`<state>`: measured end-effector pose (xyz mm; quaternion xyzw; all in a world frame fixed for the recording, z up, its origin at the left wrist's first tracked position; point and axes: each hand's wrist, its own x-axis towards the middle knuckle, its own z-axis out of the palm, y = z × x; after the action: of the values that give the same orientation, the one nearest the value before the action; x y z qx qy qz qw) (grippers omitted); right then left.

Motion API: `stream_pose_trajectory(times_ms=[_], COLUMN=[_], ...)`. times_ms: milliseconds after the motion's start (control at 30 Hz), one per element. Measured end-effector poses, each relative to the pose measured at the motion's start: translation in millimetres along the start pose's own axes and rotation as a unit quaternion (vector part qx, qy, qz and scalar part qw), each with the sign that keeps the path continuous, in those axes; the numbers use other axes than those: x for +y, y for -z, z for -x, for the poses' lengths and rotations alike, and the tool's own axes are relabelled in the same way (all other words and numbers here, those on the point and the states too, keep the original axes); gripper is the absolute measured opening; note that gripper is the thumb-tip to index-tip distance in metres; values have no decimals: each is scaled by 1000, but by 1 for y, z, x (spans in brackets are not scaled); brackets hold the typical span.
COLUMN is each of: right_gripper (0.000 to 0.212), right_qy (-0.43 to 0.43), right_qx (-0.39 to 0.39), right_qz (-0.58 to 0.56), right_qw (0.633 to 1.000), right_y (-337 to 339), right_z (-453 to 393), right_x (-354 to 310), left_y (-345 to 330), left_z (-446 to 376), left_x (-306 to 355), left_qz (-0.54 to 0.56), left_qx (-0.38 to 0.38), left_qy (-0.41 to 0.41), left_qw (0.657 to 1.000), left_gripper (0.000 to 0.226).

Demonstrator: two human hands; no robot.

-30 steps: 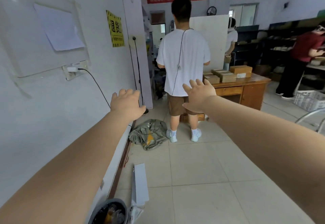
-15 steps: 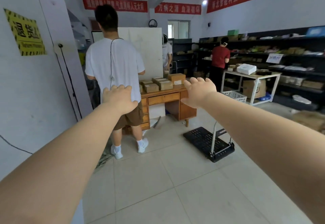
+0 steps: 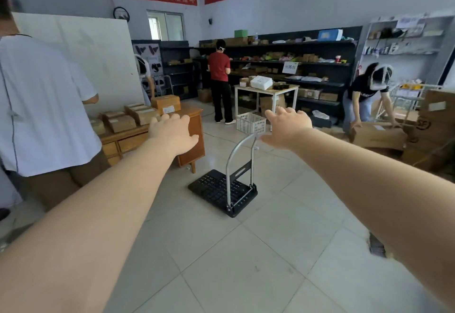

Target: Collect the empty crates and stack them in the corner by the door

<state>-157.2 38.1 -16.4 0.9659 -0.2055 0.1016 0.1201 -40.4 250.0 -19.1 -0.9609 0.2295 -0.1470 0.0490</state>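
A white lattice crate [image 3: 251, 122] stands on the floor in mid-room, beside a white table [image 3: 267, 89]. It looks empty. Both my arms stretch forward at chest height. My left hand [image 3: 172, 132] is open, palm down, fingers apart, holding nothing. My right hand [image 3: 288, 127] is also open and empty, fingers spread, hovering in line with the crate but well short of it.
A black platform trolley [image 3: 221, 191] with a metal handle stands on the tiled floor ahead. A wooden desk [image 3: 192, 129] with cardboard boxes is at left, beside a person in a white shirt [image 3: 41, 106]. Other people work by dark shelves [image 3: 307, 66] and stacked cartons [image 3: 435, 125] at right.
My view has swung right, from the wall and the person in white toward the room's middle. The trolley, crate and right-hand shelves have come into view. Both hands stay raised and empty.
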Motion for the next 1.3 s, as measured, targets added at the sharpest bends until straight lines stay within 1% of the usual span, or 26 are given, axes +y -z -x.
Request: stream_pose_trajectory(times_ms=[233,400,533,667,767,967,1167,1300], right_gripper=[69,72,68,68,67,70,70,70], right_qy=[-54,-89,-121,-125,-123,-129,-106,-87], right_qx=[-21,-44,-53,-65,-61,-65,-69,-70], right_qz=[25,60,78,88,85,83,61,62], right_qw=[998,993,988,986,987,986,990,992], right_y=[-45,-66,-76,-95,-106,-150,-189,-217], right_z=[-67,-130,-182,-233,-261,-337,-414,-466], right_x=[51,82,108,132,150,219,295,336], left_y=[-31,-49,-61,-76,-81,-102,-118,-127], left_z=[-104,-189,-257,-318,-353,-434,-500,-548], left_x=[68,98,125,159,181,255,323,362], left_qz=[28,-2,20,10,11,23,17,51], left_qx=[14,24,28,33,34,18,-7,-36], left_qy=[-80,-136,-159,-188,-194,-192,-154,-110], left_qw=[996,990,987,982,980,981,988,992], left_gripper=[58,57,55,55,54,56,58,62])
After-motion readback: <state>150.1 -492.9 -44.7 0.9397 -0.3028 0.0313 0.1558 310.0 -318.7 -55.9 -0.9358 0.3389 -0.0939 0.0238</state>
